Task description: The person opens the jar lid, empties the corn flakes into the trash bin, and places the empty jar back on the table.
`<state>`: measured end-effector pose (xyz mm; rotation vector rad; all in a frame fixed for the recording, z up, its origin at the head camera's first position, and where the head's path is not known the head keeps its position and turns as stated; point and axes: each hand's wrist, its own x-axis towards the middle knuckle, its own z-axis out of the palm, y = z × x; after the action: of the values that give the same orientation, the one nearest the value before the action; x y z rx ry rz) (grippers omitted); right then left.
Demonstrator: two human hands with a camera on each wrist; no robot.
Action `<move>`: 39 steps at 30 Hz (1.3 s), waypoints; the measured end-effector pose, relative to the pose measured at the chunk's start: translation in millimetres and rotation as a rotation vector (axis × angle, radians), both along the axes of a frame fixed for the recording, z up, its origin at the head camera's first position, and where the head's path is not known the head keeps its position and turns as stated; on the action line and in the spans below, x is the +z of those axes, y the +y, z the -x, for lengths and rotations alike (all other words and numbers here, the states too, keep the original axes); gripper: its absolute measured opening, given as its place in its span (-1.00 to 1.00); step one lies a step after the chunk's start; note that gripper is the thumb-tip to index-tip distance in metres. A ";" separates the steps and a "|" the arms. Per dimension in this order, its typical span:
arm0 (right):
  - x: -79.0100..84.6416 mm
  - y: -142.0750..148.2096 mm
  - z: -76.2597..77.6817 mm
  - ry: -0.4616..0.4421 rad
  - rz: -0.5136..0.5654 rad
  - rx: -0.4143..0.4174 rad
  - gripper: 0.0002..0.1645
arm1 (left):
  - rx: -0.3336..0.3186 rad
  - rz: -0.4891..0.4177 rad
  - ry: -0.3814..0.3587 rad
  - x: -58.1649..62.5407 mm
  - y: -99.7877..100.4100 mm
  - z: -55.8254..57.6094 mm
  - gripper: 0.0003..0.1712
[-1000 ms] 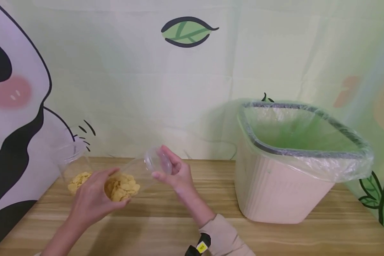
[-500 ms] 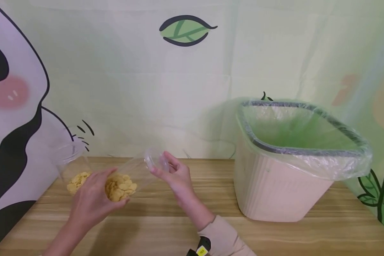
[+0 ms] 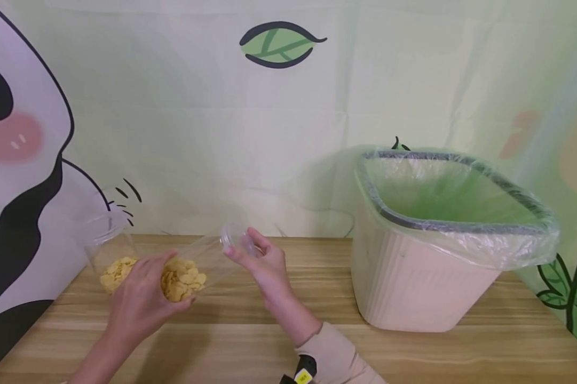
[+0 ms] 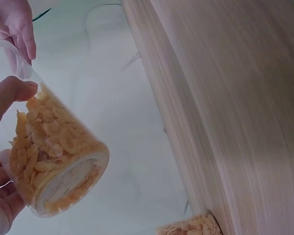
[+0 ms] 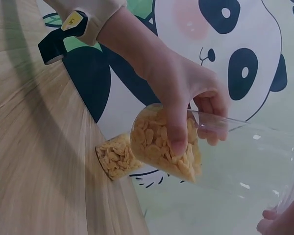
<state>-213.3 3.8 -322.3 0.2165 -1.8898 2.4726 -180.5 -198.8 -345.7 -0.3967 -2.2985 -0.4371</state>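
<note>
A left hand (image 5: 188, 90), with a pale sleeve (image 5: 95, 17) and a black strap (image 5: 54, 46) behind it, grips a tilted clear container (image 5: 240, 152), thumb across the near side, golden flakes (image 5: 157, 142) gathered at the gripped end. Part of the right hand (image 5: 286, 221) shows at the other end, lower right. Beyond, a second container (image 5: 116, 157) of flakes sits on the wooden table (image 5: 39, 152), before a printed panda (image 5: 252, 24).

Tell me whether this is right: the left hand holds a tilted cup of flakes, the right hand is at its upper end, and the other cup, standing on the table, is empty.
No: the other cup isn't empty. The head view shows flakes inside it. The rest stands: the left hand holds the tilted cup, and the right hand is at its upper end.
</note>
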 end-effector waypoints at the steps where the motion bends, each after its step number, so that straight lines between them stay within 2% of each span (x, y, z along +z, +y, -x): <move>1: -0.2 0.3 0.6 -0.001 0.008 0.008 -0.15 | 0.000 -0.001 -0.001 0.1 -0.1 -0.1 -0.03; 7: -4.5 4.7 6.0 0.031 0.016 0.073 -0.17 | 0.003 0.004 -0.021 1.7 -0.2 -1.6 -0.03; 16: -12.9 14.3 15.5 0.100 0.018 0.217 0.01 | -0.009 0.000 -0.055 1.4 -1.2 -4.5 -0.05; 23: -15.3 18.5 18.2 0.132 0.075 0.305 0.07 | -0.027 0.005 -0.056 0.6 -2.2 -4.1 -0.04; 27: -14.3 16.8 15.0 0.131 0.066 0.273 0.13 | -0.027 0.004 -0.067 2.4 -2.4 -4.5 -0.05; 34: -7.7 6.9 3.4 0.016 0.069 0.134 -0.03 | -0.013 0.010 -0.081 5.6 -2.4 -5.2 -0.05; 39: -3.3 0.5 -3.6 -0.031 0.076 0.069 -0.07 | -0.008 0.024 -0.081 6.6 -2.6 -5.3 -0.04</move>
<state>-209.7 4.3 -325.6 0.2462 -1.8256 2.6016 -175.2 -201.4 -339.1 -0.4075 -2.3830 -0.4368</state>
